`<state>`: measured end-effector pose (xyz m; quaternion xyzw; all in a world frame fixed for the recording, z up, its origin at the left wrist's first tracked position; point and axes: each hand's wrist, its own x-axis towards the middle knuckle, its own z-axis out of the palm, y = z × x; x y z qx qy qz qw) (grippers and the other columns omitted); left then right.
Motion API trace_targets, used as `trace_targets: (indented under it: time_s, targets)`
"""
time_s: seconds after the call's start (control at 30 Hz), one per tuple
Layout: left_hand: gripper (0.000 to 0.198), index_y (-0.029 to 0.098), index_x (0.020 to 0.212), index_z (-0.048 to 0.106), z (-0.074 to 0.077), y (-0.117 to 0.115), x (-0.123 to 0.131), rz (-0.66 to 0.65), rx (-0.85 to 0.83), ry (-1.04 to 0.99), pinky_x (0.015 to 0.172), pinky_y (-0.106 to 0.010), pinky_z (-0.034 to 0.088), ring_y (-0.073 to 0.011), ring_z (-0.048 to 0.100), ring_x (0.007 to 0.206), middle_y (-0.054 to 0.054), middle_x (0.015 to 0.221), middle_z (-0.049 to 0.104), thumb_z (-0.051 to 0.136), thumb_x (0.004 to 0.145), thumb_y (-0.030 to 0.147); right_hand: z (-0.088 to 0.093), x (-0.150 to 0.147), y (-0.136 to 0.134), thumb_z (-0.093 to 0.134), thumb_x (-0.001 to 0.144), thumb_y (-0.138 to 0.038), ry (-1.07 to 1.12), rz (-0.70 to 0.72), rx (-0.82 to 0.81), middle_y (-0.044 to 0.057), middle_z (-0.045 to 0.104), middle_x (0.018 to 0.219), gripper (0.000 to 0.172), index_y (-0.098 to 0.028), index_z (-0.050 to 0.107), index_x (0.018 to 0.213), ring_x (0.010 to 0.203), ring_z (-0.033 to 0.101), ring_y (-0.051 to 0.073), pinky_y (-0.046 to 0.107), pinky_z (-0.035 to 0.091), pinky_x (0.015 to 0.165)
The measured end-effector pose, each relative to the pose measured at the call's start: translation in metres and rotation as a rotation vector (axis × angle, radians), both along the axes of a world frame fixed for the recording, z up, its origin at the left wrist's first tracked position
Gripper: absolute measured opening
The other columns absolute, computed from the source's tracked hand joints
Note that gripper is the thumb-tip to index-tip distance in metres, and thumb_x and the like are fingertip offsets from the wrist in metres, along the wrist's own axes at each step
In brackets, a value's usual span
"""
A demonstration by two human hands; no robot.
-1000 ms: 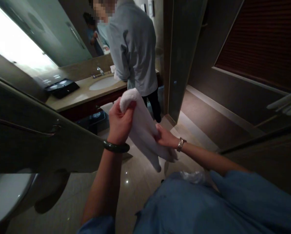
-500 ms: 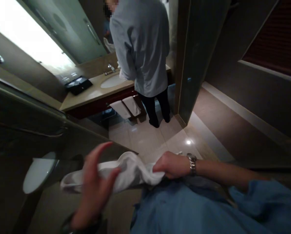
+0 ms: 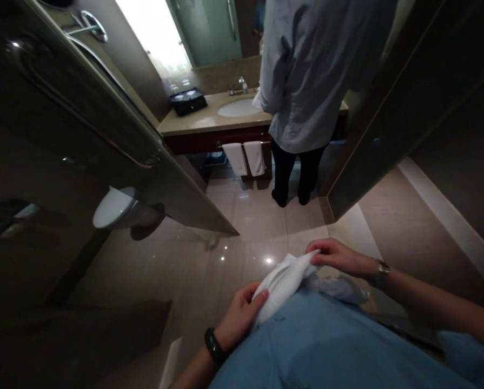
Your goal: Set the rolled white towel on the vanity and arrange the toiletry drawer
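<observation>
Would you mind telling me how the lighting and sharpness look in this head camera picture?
Head view: dim overall; the lit panel above the counter is blown out; glare spots dot the floor; straight edges bow outward; the white towel between both hands is fairly sharp.

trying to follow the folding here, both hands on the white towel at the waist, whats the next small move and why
Probably draw the hands apart to flatten the white terry towel: it looks bunched between the left hand at its lower end and the right hand pinching its upper end.
</observation>
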<state>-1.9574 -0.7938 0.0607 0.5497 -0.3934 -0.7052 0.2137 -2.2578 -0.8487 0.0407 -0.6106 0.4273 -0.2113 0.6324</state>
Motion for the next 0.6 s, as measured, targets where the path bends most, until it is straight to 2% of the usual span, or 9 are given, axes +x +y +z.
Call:
trace_targets:
  time_s: [0.03,0.1,0.17,0.27,0.37,0.43,0.5,0.57,0.6]
  targets:
    - [0.062,0.01,0.093,0.073,-0.001,-0.001,-0.002,0.029,0.045,0.045,0.066,-0.023,0.04,-0.0131,0.055,0.072,-0.004,0.078,0.069,0.077,0.066,0.065,0.005,0.007,0.001,0.068,0.084,-0.047,-0.108,0.03,0.024,0.002,0.062,0.08,0.033,-0.014,0.065,0.085,0.076,0.057,0.013,0.026,0.044,0.071]
    - [0.057,0.01,0.089,0.073,-0.002,0.0,-0.005,0.127,0.14,0.172,0.063,-0.022,0.039,-0.0113,0.054,0.068,-0.003,0.074,0.068,0.08,0.065,0.061,0.015,0.023,0.005,0.071,0.084,-0.04,-0.257,0.19,-0.031,0.004,0.067,0.09,0.026,-0.014,0.068,0.082,0.086,0.061,0.014,0.029,0.048,0.082]
    - [0.052,0.01,0.086,0.072,-0.003,0.001,-0.005,0.203,0.182,0.289,0.062,-0.021,0.039,-0.0105,0.055,0.067,-0.003,0.074,0.069,0.083,0.063,0.056,0.019,0.038,0.006,0.073,0.084,-0.035,-0.272,0.285,-0.136,0.008,0.068,0.109,0.021,-0.015,0.071,0.081,0.104,0.062,0.017,0.034,0.046,0.095]
    - [0.051,0.009,0.078,0.069,-0.002,0.003,-0.004,0.161,0.173,0.326,0.058,-0.019,0.035,-0.0078,0.05,0.06,-0.002,0.065,0.064,0.085,0.062,0.055,0.015,0.055,0.0,0.074,0.082,-0.036,-0.185,0.167,-0.154,0.01,0.054,0.142,0.02,-0.016,0.074,0.083,0.126,0.054,0.022,0.038,0.043,0.103]
    - [0.054,0.01,0.074,0.065,-0.001,0.006,0.002,0.088,0.139,0.284,0.053,-0.019,0.028,-0.0061,0.044,0.054,0.002,0.059,0.056,0.084,0.059,0.058,0.003,0.071,-0.008,0.078,0.078,-0.038,-0.188,0.206,-0.047,0.01,0.044,0.153,0.023,-0.016,0.075,0.083,0.134,0.049,0.025,0.038,0.041,0.107]
    - [0.056,0.01,0.074,0.063,-0.002,0.008,0.009,0.068,0.089,0.246,0.052,-0.02,0.026,-0.0061,0.041,0.055,0.002,0.062,0.055,0.082,0.06,0.061,-0.005,0.084,-0.008,0.081,0.074,-0.042,-0.195,0.287,0.0,0.01,0.057,0.14,0.028,-0.016,0.075,0.082,0.125,0.057,0.024,0.036,0.043,0.104]
    - [0.055,0.01,0.076,0.063,-0.006,0.011,0.017,0.045,0.021,0.185,0.055,-0.021,0.028,-0.0076,0.042,0.059,0.001,0.065,0.056,0.079,0.063,0.062,-0.006,0.098,-0.004,0.081,0.071,-0.048,-0.151,0.321,0.007,0.009,0.071,0.109,0.036,-0.015,0.076,0.083,0.1,0.065,0.02,0.032,0.049,0.09]
    - [0.048,0.01,0.079,0.064,-0.014,0.013,0.026,0.028,-0.076,0.106,0.06,-0.022,0.034,-0.0105,0.047,0.066,-0.002,0.07,0.06,0.076,0.066,0.055,0.004,0.112,0.0,0.078,0.075,-0.049,-0.066,0.291,-0.104,0.005,0.07,0.083,0.037,-0.014,0.075,0.083,0.08,0.063,0.016,0.029,0.048,0.076]
    - [0.042,0.01,0.08,0.065,-0.019,0.013,0.03,0.02,-0.142,0.059,0.064,-0.023,0.037,-0.0124,0.05,0.069,-0.003,0.073,0.063,0.073,0.068,0.05,0.013,0.119,0.001,0.074,0.08,-0.046,-0.021,0.271,-0.219,0.004,0.067,0.078,0.033,-0.013,0.074,0.084,0.077,0.061,0.015,0.027,0.047,0.073]
